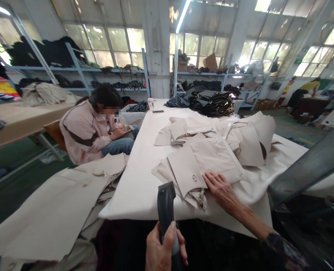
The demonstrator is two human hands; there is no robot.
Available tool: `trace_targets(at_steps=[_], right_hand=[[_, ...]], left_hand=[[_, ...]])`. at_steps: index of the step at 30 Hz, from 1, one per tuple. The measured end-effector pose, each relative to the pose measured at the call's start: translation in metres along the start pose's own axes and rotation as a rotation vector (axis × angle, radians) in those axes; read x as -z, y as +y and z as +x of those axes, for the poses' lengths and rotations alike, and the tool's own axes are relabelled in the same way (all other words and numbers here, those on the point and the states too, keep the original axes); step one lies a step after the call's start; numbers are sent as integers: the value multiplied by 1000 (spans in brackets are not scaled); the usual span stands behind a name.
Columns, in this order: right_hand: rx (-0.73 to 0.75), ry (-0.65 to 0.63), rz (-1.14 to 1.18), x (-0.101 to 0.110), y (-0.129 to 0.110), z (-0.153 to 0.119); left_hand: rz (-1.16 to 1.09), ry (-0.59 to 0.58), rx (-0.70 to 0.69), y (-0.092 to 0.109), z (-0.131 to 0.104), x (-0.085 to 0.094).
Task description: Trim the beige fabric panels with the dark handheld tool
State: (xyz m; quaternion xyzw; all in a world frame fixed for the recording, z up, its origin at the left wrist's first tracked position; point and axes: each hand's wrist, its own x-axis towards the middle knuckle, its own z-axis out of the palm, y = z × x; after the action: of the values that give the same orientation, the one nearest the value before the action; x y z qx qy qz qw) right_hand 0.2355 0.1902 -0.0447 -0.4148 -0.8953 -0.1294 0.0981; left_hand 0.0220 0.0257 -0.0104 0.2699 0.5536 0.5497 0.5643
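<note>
My left hand [163, 246] is at the bottom middle, its fingers wrapped round a black handheld tool [166, 205] with a long rounded body that points upward. What kind of tool it is I cannot tell. My right hand [222, 190] lies with fingers stretched out on the edge of a beige leather-like panel [217, 154]. Just left of those fingertips is a smaller beige piece [185, 169] with a metal clasp [194, 177], on top of several similar pieces. A metal zipper pull [202, 203] hangs out beneath it.
More beige pieces [251, 139] are heaped farther back on the white-covered table [138, 180]. A dark stack [212, 101] stands at its far end, near a phone [158, 111] and cup [151, 103]. Left sits a co-worker [84, 128], behind large beige panels [51, 210]. A metal post [310, 165] slants at right.
</note>
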Motion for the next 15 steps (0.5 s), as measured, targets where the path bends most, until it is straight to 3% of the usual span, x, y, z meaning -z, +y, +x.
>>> trace_targets(at_steps=[4,9,15], right_hand=[[76,-95,24,12,4,10],[144,-196,110,42,13,22],[141,-220,180,71,22,41]], left_hand=[[-40,22,-17,4,-7,6],[-89,45,-25,9,-16,16],[-86,49,-27,7,-22,26]])
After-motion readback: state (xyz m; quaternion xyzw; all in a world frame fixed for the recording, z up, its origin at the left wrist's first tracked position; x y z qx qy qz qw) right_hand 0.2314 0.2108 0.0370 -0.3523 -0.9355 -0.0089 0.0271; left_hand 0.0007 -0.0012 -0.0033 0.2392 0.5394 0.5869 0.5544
